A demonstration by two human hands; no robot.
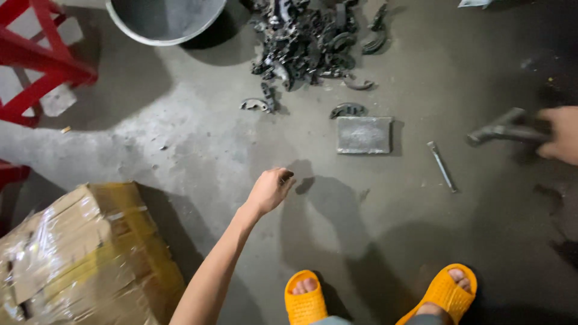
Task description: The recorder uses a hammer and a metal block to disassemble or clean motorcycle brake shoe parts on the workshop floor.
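My left hand (270, 188) reaches out over the concrete floor with its fingers curled in; I cannot tell whether a small dark piece sits at the fingertips. My right hand (561, 134) at the right edge grips the handle of a grey hammer (501, 130), blurred, with its head pointing left. A flat grey metal block (363, 135) lies on the floor between the hands. Beyond it sits a pile of dark curved metal parts (310, 37), with a few loose ones (347, 110) strayed near the block.
A thin metal rod (441, 166) lies right of the block. A grey metal basin (164, 19) stands at the top, a red stool frame (37, 57) top left, a taped cardboard box (78, 256) bottom left. My feet in orange slippers (305, 298) are at the bottom.
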